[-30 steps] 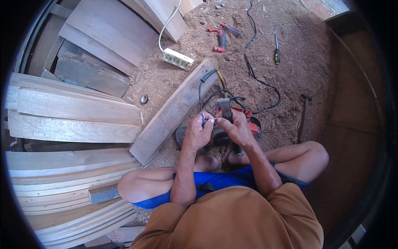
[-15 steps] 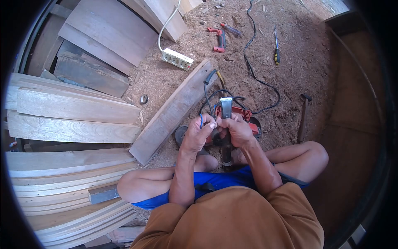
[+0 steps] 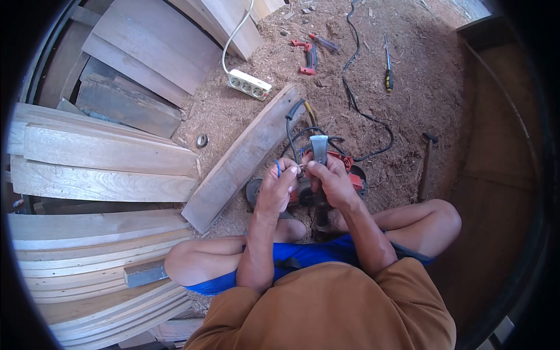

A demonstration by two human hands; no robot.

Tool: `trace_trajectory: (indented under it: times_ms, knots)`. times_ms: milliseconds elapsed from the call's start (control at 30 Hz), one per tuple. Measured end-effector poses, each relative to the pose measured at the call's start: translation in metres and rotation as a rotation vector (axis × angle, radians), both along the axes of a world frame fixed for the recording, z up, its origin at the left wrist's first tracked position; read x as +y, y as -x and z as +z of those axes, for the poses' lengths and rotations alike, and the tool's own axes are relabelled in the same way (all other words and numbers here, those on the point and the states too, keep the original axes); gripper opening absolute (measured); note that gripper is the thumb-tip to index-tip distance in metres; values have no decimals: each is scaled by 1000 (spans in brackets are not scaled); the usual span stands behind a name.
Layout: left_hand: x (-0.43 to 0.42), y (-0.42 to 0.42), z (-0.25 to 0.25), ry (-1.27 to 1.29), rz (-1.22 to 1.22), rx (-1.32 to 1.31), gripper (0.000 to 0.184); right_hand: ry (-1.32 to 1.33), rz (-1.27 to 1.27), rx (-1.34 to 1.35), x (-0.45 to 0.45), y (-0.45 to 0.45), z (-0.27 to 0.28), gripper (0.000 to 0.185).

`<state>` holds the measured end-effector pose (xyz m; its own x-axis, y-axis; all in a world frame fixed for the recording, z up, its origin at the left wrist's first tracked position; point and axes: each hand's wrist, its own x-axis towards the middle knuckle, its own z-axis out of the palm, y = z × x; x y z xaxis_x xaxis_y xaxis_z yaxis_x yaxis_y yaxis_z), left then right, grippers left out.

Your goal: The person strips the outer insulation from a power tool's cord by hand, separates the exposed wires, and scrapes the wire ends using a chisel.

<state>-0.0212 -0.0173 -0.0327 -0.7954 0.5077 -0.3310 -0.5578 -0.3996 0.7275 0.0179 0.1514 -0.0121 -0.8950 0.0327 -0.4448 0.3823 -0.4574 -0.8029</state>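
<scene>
My left hand [image 3: 277, 185] pinches a thin blue wire [image 3: 277, 167] near its bent end. Close beside it, my right hand [image 3: 333, 179] grips a dark tool with a flat, pale metal blade [image 3: 319, 146], blade pointing away from me. The right thumb and fingertips meet the left fingertips at the wire's end, where small details are too fine to tell. Beneath both hands lies a red and black power tool [image 3: 357, 178], partly hidden. A black cable with a thick sleeve [image 3: 296, 109] loops up from it.
A plank [image 3: 245, 157] lies diagonally left of the hands. Beyond are a power strip [image 3: 249, 83], a red and black handle piece [image 3: 307, 57], and a screwdriver [image 3: 389, 70]. A hammer [image 3: 427, 166] lies right, a tape roll [image 3: 202, 140] left. Boards [image 3: 105, 149] are stacked at left.
The bladed tool has swung so its flat metal end shows and points away. My left hand has shifted slightly, and the blue wire now sticks out more to the left.
</scene>
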Motion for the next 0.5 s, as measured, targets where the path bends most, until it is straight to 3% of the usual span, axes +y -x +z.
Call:
trace_trajectory:
  times_ms: [167, 367, 500]
  knots:
    - [4, 1, -8, 2, 173, 6, 6, -280, -27, 88, 2, -11, 0, 29]
    - [6, 1, -8, 76, 230, -6, 8, 48, 120, -24, -13, -18, 14, 22]
    - [5, 1, -8, 74, 239, -52, 10, -5, 192, -44, -20, -19, 17, 20]
